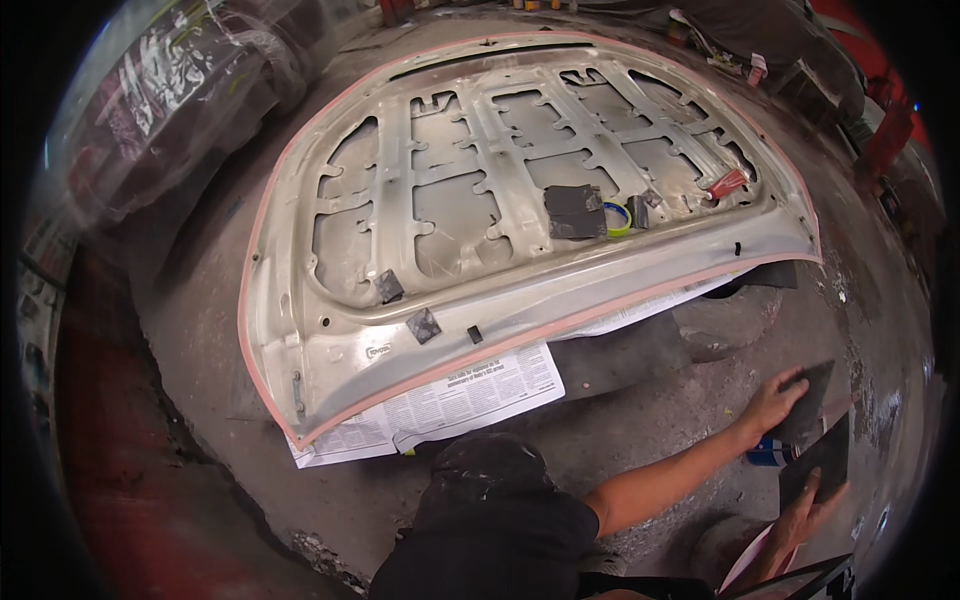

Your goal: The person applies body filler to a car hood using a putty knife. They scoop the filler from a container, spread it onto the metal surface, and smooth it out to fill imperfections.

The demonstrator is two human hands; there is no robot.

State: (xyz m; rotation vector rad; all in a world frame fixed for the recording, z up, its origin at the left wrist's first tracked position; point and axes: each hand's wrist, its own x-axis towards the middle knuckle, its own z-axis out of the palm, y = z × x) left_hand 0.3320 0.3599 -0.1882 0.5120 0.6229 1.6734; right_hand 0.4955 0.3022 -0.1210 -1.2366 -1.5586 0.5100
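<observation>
At the lower right, my left hand [775, 402] reaches out, its fingers closed on a dark sheet of sandpaper [812, 405]. My right hand [808, 508] is just below, nearer the lower edge, with its thumb pressed on a second dark sandpaper piece [828, 460]. The two pieces lie close to each other; whether they are still joined I cannot tell. Behind them a blue can [768, 453] shows in part. Ahead lies a pale car hood [560, 290], underside up, its rim bordered with pink tape.
Newspaper [480, 390] sticks out under the hood. On the hood rest a black sheet [575, 212], a yellow-green tape roll [618, 218], a red object [727, 183] and small dark squares [424, 325]. A plastic-covered vehicle [180, 110] stands far left. A dark cloth-covered form [490, 480] fills the lower middle.
</observation>
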